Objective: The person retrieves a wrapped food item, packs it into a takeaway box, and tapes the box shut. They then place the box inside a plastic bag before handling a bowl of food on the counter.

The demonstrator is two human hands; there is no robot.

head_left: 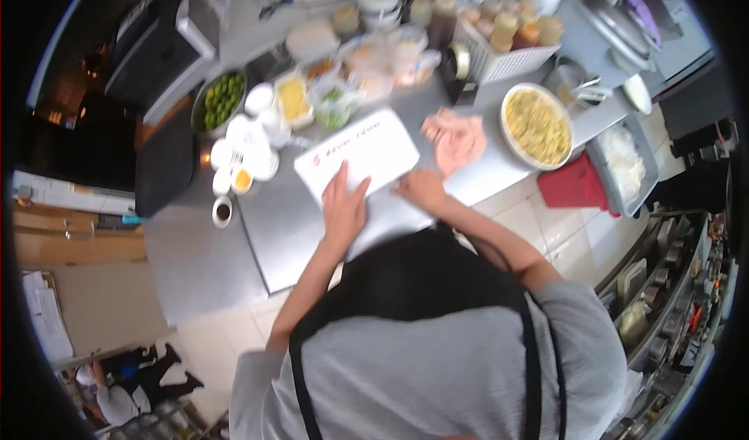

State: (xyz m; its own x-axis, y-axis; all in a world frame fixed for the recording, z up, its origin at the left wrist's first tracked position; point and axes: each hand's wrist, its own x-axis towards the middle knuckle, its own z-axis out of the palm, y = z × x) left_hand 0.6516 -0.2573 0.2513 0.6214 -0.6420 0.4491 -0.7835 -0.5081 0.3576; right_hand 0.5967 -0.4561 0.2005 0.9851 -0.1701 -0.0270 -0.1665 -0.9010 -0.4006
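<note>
Stainless steel surrounds the work: from my remote seat I look down on a metal counter (300, 241) in a kitchen, with pale floor tiles (519, 225) beyond its edge. On the counter, before the black apron (421, 276), lies a white rectangular board (374, 157) with red lettering across it, set at a slant. I see the left hand (343, 202) on its near edge, fingers apart, the fingertips resting on the white face. At the board's near right corner I have the right hand (421, 190), its fingers curled in; I cannot tell whether they are closed on anything or touch the board.

Just right of the board is a crumpled pink cloth (455, 140), and farther right a large bowl (505, 132) of yellow, shredded-looking food. Behind that, a white basket (493, 68) holds bottles. To the left I make out a cluster of white cups (248, 136), a cup of something yellow (242, 179) and a small cup of dark liquid (222, 211), with a bowl of green pieces (220, 103) behind them. Low on the left, well apart from the counter, another person (121, 403) shows.
</note>
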